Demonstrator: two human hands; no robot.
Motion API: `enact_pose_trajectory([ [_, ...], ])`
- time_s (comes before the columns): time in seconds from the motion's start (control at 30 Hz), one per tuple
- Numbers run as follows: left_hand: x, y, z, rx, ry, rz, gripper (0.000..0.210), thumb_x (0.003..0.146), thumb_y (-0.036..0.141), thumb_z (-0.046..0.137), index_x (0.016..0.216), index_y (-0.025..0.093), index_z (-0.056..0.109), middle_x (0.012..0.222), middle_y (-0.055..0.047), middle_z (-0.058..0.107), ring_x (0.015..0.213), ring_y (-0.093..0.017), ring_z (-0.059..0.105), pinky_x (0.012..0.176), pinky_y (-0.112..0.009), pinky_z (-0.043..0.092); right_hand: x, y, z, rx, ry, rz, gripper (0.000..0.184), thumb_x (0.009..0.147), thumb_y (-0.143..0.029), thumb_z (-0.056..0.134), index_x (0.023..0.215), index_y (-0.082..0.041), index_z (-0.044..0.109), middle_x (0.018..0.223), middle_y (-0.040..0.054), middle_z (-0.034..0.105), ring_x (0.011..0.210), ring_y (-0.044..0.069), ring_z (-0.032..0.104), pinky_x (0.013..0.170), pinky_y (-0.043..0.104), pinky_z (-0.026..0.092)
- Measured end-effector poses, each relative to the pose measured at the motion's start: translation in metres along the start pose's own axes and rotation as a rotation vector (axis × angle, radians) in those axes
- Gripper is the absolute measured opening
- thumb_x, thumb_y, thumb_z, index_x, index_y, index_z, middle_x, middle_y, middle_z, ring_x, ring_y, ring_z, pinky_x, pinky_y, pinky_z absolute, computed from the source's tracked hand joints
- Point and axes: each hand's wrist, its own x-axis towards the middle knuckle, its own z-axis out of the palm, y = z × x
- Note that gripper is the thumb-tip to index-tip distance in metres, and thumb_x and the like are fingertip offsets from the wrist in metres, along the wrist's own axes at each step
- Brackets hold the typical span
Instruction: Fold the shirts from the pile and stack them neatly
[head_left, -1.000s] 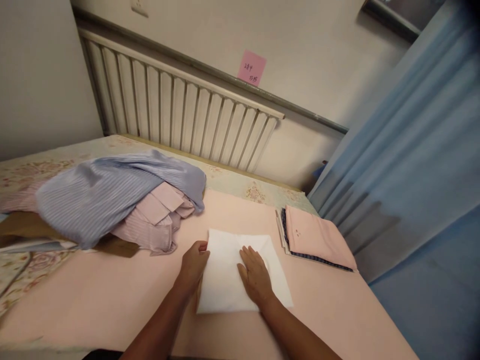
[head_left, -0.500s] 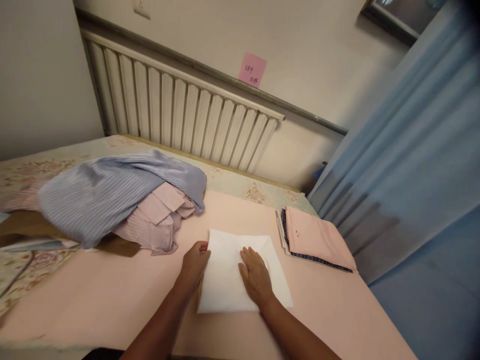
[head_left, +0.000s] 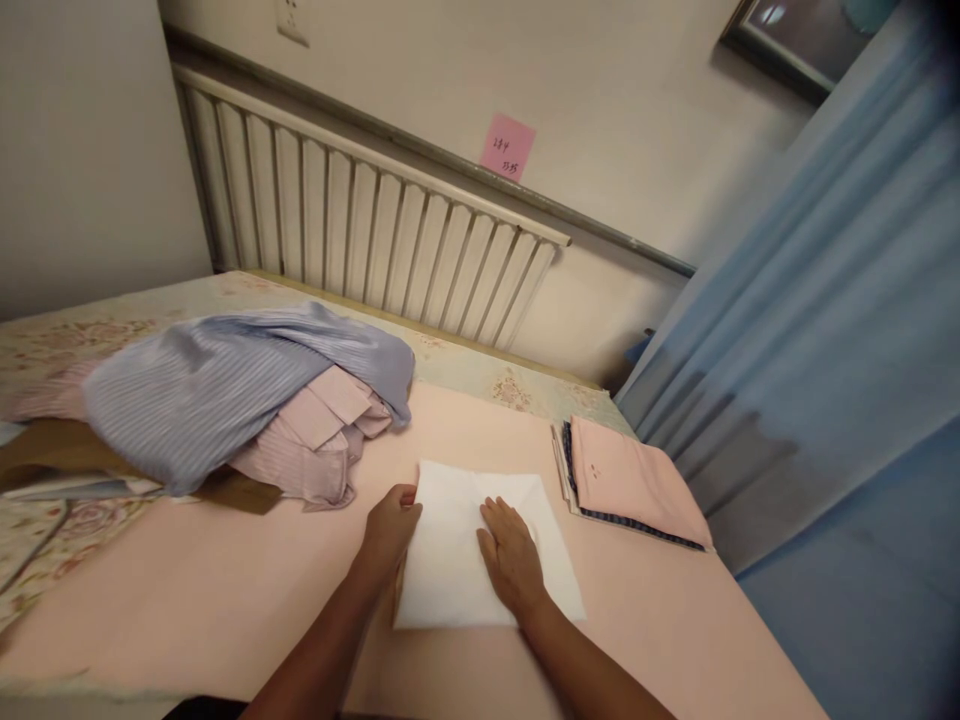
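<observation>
A folded white cloth (head_left: 446,590), roughly square, lies flat in front of me on a pink sheet (head_left: 225,590). At its left edge my left hand (head_left: 390,528) is closed, with curled fingers holding the side; the fingertips are partly hidden. A thin tan strip shows under that edge, but I cannot tell what it is. My right hand (head_left: 511,555) rests flat on top of the white cloth, right of its middle, fingers stretched out and holding nothing.
To the left is a heap of clothes, with a blue striped garment (head_left: 202,390) over a pink striped shirt (head_left: 319,440). A folded pink garment (head_left: 637,475) tops a small stack at the right. Behind stands a radiator (head_left: 367,220); a blue curtain (head_left: 825,300) hangs at the right.
My hands and the white cloth stay in the same place. Only the camera view has shifted slightly.
</observation>
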Motion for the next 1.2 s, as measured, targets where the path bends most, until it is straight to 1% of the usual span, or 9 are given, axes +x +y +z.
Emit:
enact_pose_trajectory([
  [0.13, -0.0001, -0.0005, 0.0006, -0.014, -0.007, -0.001, 0.026, 0.07, 0.012, 0.057, 0.095, 0.018, 0.066, 0.088, -0.004, 0.073, 0.085, -0.018, 0.067, 0.074, -0.026, 0.05, 0.0001, -0.0001, 0.0, -0.005, 0.011, -0.006, 0.038, 0.093, -0.026, 0.044, 0.128, -0.019, 0.057, 0.135, 0.0091, 0.053, 0.132, 0.025, 0.042, 0.109, 0.05, 0.035],
  [0.4, 0.0008, -0.0051, 0.0024, -0.04, -0.04, 0.001, 0.026, 0.074, 0.012, 0.054, 0.097, 0.019, 0.064, 0.094, -0.004, 0.073, 0.085, -0.016, 0.068, 0.072, -0.023, 0.05, -0.0006, 0.001, 0.0004, 0.0, -0.001, -0.004, 0.038, 0.093, -0.026, 0.043, 0.128, -0.02, 0.056, 0.136, 0.0082, 0.053, 0.132, 0.025, 0.041, 0.109, 0.05, 0.035],
  [0.6, 0.0002, -0.0021, 0.0017, -0.033, -0.023, -0.001, 0.024, 0.071, 0.011, 0.058, 0.093, 0.019, 0.066, 0.091, -0.005, 0.073, 0.084, -0.017, 0.068, 0.072, -0.024, 0.05, 0.0002, -0.0006, -0.0007, -0.013, -0.016, 0.017, 0.037, 0.093, -0.026, 0.044, 0.127, -0.017, 0.057, 0.135, 0.009, 0.053, 0.132, 0.025, 0.041, 0.11, 0.049, 0.035],
  [0.87, -0.0026, 0.002, 0.0013, -0.016, -0.013, -0.006, 0.023, 0.072, 0.011, 0.059, 0.092, 0.019, 0.066, 0.091, -0.004, 0.074, 0.084, -0.016, 0.068, 0.071, -0.023, 0.05, -0.0004, 0.0001, 0.0001, -0.029, -0.034, 0.012, 0.038, 0.094, -0.026, 0.042, 0.128, -0.016, 0.056, 0.136, 0.0093, 0.053, 0.133, 0.025, 0.039, 0.111, 0.049, 0.033],
  [1.03, -0.0018, 0.001, 0.0016, -0.006, -0.023, -0.008, 0.023, 0.073, 0.011, 0.056, 0.093, 0.019, 0.066, 0.093, -0.004, 0.074, 0.085, -0.016, 0.068, 0.07, -0.021, 0.05, 0.0, -0.0006, -0.0012, -0.015, -0.011, 0.001, 0.038, 0.093, -0.025, 0.043, 0.128, -0.019, 0.056, 0.135, 0.0084, 0.054, 0.132, 0.024, 0.041, 0.109, 0.049, 0.036],
  [1.2, 0.0011, -0.004, 0.003, -0.001, -0.039, 0.003, 0.026, 0.074, 0.011, 0.053, 0.097, 0.018, 0.064, 0.096, -0.005, 0.073, 0.087, -0.015, 0.068, 0.072, -0.021, 0.05, -0.0002, -0.0013, -0.002, -0.023, -0.006, -0.003, 0.037, 0.093, -0.025, 0.044, 0.127, -0.017, 0.057, 0.134, 0.0094, 0.054, 0.132, 0.025, 0.041, 0.11, 0.048, 0.035],
])
